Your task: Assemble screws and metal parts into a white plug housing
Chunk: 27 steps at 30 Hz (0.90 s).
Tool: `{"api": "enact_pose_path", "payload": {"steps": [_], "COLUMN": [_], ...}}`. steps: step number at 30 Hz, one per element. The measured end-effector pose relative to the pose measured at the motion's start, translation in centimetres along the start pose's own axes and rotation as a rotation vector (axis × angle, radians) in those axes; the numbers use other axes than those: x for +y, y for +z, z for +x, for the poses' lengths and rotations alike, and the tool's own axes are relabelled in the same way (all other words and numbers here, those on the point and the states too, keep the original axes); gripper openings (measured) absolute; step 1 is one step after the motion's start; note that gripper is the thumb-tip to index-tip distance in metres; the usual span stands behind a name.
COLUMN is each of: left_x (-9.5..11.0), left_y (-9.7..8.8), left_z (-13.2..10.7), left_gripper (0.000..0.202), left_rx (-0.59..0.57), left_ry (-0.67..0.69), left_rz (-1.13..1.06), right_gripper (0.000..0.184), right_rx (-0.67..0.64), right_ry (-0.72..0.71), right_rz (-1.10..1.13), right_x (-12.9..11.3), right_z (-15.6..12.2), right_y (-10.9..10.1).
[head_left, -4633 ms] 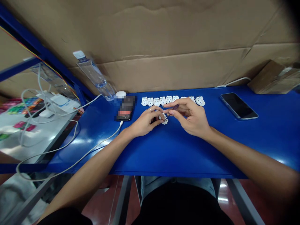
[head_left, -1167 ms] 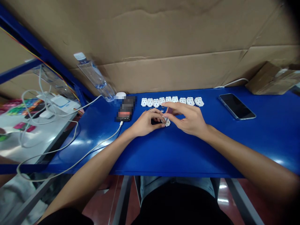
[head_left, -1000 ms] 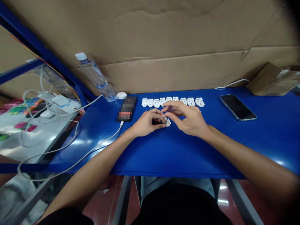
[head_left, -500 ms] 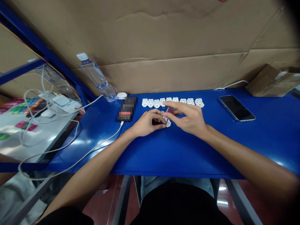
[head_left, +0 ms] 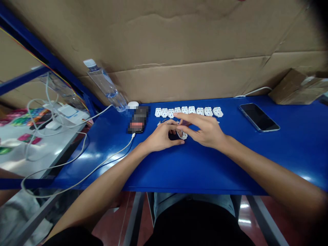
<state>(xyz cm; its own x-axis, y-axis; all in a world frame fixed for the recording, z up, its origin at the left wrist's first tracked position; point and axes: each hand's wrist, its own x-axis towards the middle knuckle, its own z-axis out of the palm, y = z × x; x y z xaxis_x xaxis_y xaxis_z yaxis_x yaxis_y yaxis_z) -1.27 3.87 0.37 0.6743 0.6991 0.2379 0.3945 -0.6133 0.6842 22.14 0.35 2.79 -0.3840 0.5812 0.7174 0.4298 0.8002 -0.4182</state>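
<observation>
A small white plastic part (head_left: 182,134) lies on the blue table, mostly framed by the fingers of both hands. My left hand (head_left: 164,136), with a ring on one finger, curls around its left side, the thumb stretched along the near edge. Over the part, my right hand (head_left: 205,129) has its thumb and fingertips brought together near the left fingertips. Whatever is pinched there is too small and hidden to name. Behind the hands stands a row of several similar white plastic parts (head_left: 192,110). Some tiny pieces show just beyond the left fingers.
To the left, a phone (head_left: 138,119) is plugged into a white cable (head_left: 112,158). A clear bottle (head_left: 109,87) leans near the cardboard wall. Another phone (head_left: 259,118) lies at the right, before a cardboard box (head_left: 294,87). The blue table (head_left: 194,171) ends near my body.
My left thumb has moved slightly right and away from its fingers, along the part's near edge. My right hand has shifted a little left over the white part.
</observation>
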Motion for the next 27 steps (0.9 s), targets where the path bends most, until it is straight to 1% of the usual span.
{"api": "enact_pose_path", "payload": {"steps": [2, 3, 4, 5, 7, 8, 10, 11, 13, 15, 17, 18, 19, 20, 22, 23, 25, 27], "left_x": [-0.1, -0.1, -0.1, -0.1, 0.0, 0.1, 0.2, 0.2, 0.2, 0.0, -0.1, -0.1, -0.1, 0.0, 0.1, 0.1, 0.3, 0.5], "left_y": [0.3, 0.4, 0.5, 0.6, 0.7, 0.7, 0.8, 0.8, 0.9, 0.9, 1.0, 1.0, 0.9, 0.9, 0.9, 0.8, 0.7, 0.7], "left_z": [0.0, 0.0, 0.0, 0.1, 0.1, 0.1, 0.1, 0.1, 0.0, 0.0, 0.1, 0.1, 0.1, 0.1, 0.2, 0.2, 0.2, 0.2], "left_gripper": [0.025, 0.023, 0.022, 0.021, 0.02, 0.02, 0.02, 0.021, 0.022, 0.02, 0.018, 0.017, 0.017, 0.017, 0.018, 0.018, 0.018, 0.02], "left_rx": [0.015, 0.022, 0.027, 0.03, 0.035, 0.035, 0.037, 0.038, 0.048, 0.057, 0.049, 0.041, 0.034, 0.029, 0.03, 0.027, 0.021, 0.022], "left_ry": [0.016, 0.02, 0.019, 0.014, -0.001, -0.009, -0.019, -0.021, -0.009, 0.02, 0.037, 0.035, 0.028, 0.018, 0.008, 0.007, 0.01, -0.001], "left_rz": [0.002, 0.005, 0.007, 0.007, 0.005, 0.005, 0.012, 0.016, 0.018, 0.007, 0.0, 0.0, 0.0, -0.004, -0.02, -0.031, -0.035, -0.019], "right_gripper": [0.041, 0.04, 0.036, 0.03, 0.016, 0.014, 0.016, 0.02, 0.031, 0.04, 0.039, 0.036, 0.031, 0.024, 0.01, 0.007, 0.012, 0.016], "right_rx": [-0.116, -0.15, -0.152, -0.121, -0.003, 0.058, 0.129, 0.132, 0.076, -0.049, -0.164, -0.186, -0.178, -0.143, -0.03, 0.029, 0.123, 0.157], "right_ry": [0.002, 0.018, 0.04, 0.065, 0.098, 0.103, 0.084, 0.064, 0.012, -0.029, -0.017, 0.014, 0.055, 0.095, 0.148, 0.153, 0.139, 0.115], "right_rz": [0.031, 0.053, 0.076, 0.093, 0.098, 0.084, 0.039, 0.018, 0.0, 0.026, 0.083, 0.11, 0.13, 0.143, 0.144, 0.134, 0.101, 0.057], "right_x": [-0.1, -0.3, -0.4, -0.6, -0.8, -0.8, -0.6, -0.5, -0.2, -0.1, -0.4, -0.6, -0.8, -1.1, -1.5, -1.6, -1.6, -1.4], "right_z": [0.2, 0.3, 0.4, 0.4, 0.3, 0.2, 0.0, -0.1, -0.1, 0.0, 0.2, 0.3, 0.3, 0.4, 0.3, 0.3, 0.1, -0.1], "right_y": [-0.4, -0.7, -0.8, -0.9, -0.7, -0.5, -0.1, 0.0, 0.0, -0.4, -0.9, -1.1, -1.2, -1.2, -1.0, -0.8, -0.4, 0.0]}}
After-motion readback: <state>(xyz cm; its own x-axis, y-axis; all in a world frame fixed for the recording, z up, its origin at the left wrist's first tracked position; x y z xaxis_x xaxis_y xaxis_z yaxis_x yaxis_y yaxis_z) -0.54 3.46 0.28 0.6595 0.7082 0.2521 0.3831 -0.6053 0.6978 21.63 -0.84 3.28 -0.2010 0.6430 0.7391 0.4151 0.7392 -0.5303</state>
